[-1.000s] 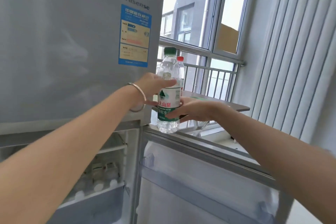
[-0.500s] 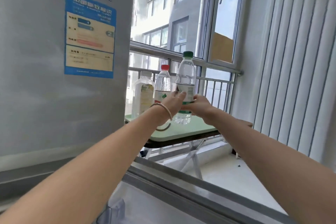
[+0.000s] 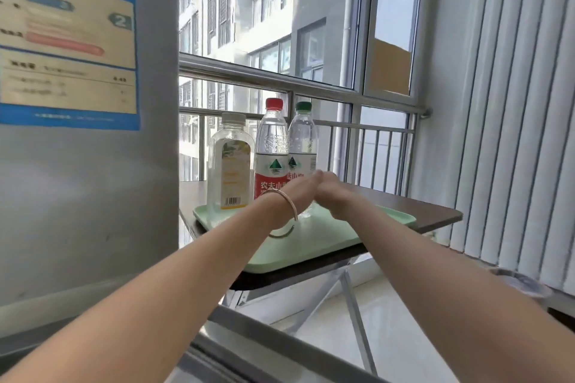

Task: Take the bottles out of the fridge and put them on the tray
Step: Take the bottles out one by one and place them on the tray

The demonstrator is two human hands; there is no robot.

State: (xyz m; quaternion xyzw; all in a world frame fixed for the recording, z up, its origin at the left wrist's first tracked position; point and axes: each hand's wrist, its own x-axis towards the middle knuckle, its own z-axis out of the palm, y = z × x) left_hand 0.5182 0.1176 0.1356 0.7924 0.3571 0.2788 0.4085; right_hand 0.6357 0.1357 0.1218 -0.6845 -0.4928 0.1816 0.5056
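Observation:
Three bottles stand on a pale green tray (image 3: pixel 314 246) on a small folding table. The green-capped water bottle (image 3: pixel 302 137) is on the right of the row, its lower half covered by my hands. My left hand (image 3: pixel 295 193), with a bracelet on the wrist, and my right hand (image 3: pixel 333 193) meet around it from either side and are closed on it. Its base looks to be on the tray. Beside it are a red-capped water bottle (image 3: pixel 271 146) and a squat white-capped bottle (image 3: pixel 230 165) with a yellow label.
The grey fridge (image 3: pixel 87 180) fills the left side, and its open lower door's top edge (image 3: pixel 280 348) crosses below my arms. The dark table (image 3: pixel 432 211) stands against a window railing (image 3: pixel 311 84). White vertical blinds (image 3: pixel 513 102) hang on the right.
My view has moved closer to the table. The green-capped bottle has gone from in the air above the tray down beside the red-capped bottle, with both hands still on it.

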